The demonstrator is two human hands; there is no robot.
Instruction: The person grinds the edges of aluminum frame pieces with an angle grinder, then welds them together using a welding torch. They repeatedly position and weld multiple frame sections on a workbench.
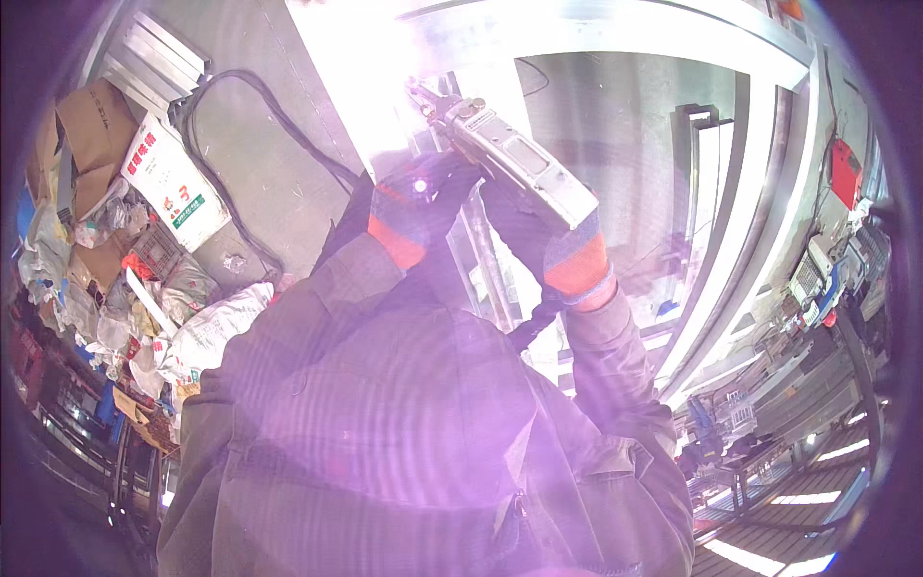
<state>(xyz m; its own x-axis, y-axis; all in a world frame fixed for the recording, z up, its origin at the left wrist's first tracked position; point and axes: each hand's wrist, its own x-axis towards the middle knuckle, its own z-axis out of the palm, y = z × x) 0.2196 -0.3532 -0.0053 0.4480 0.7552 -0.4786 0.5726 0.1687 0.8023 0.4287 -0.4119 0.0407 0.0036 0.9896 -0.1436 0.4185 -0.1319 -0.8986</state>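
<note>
Silver handheld tool [529,165], box-bodied, located above centre of the head view, in front of the person's chest and over a bright metal frame [615,34]. Long axis runs obliquely: narrow nose [426,98] up and to the left, away from the person; square rear end [580,208] down and to the right, above the right wrist. A recessed rectangular panel lies along the upper face, parallel to that axis. Strong glare around the nose; contact between its tip and the metal cannot be told.

Right hand [511,213], dark glove with a grey-and-orange cuff: beneath the body, clamped on the tool; finger placement mostly hidden by the casing. Left hand [430,186], similar glove: just beside the front part of the tool, on its near left side. Whether its fingers are closed on the tool or apart from it cannot be told; dark glove and glare merge there.

Below the hands: a narrow metal rail [487,267] inside the frame, then the person's dark jacket [385,423].

Left side: black cable [288,123] looped on the grey floor [252,159]; white printed sack [175,185]; brown cardboard [96,135]; pale metal profiles [154,60] at upper left. Far right: a red flat object [845,173].
</note>
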